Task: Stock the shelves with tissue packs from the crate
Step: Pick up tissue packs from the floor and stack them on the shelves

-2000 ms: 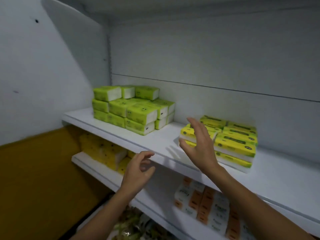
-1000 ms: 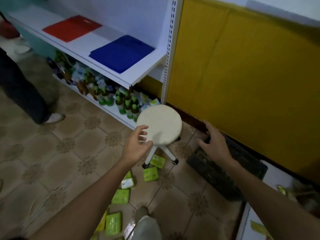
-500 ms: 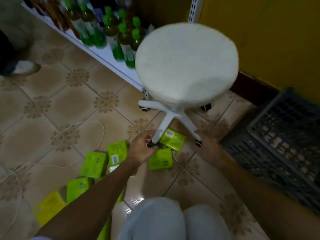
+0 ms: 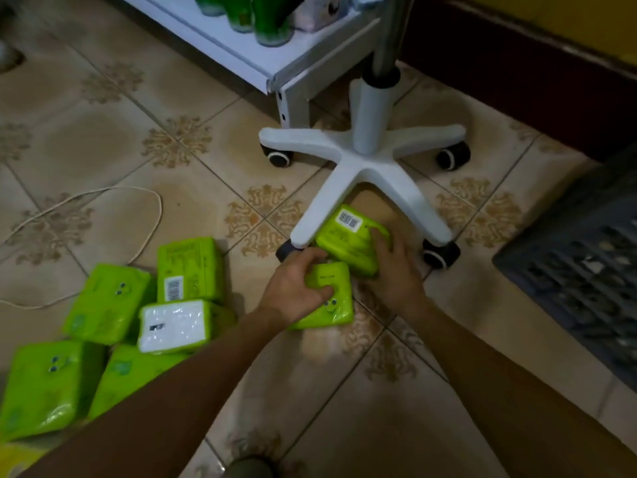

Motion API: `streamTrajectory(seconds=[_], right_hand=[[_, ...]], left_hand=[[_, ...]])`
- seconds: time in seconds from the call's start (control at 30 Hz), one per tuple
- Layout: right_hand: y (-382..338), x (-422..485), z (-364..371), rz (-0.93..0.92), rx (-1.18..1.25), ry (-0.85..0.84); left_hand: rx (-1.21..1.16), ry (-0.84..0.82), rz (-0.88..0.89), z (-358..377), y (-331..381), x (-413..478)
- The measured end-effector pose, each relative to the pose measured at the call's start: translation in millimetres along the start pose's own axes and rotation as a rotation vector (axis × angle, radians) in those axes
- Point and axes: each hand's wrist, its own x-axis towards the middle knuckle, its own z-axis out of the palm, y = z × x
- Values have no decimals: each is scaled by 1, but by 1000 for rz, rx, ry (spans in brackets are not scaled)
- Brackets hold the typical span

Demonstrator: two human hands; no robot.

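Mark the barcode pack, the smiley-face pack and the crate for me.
barcode pack (image 4: 337, 237): head view, green top beside the label.
smiley-face pack (image 4: 337, 315): head view, green front below the face.
crate (image 4: 586, 260): head view, dark grid wall.

seven green tissue packs (image 4: 107, 303) on the floor, five in a heap and two more by the stool, two hands, one left hand (image 4: 296, 291) and one right hand (image 4: 396, 270), one white stool base (image 4: 365, 167) with four wheels showing, one dark crate (image 4: 586, 257), one thin cord (image 4: 160, 212)
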Motion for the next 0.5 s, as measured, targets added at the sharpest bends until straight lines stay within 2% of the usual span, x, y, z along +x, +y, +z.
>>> streamTrajectory(seconds=[0.13, 0.23, 0.33, 0.43, 0.5], right_hand=[[10, -22, -4, 23, 202, 57], [22, -44, -37, 134, 558, 99], [18, -74, -92, 274, 862, 14], [9, -113, -166, 360, 892, -62], [0, -145, -228, 404, 883, -125]], left_hand=[[44, 26, 93, 5, 12, 2], [56, 22, 172, -3, 39, 10], [-3, -39, 240, -16, 87, 3], [-57, -124, 326, -34, 160, -26], [-102, -125, 343, -51, 212, -51]])
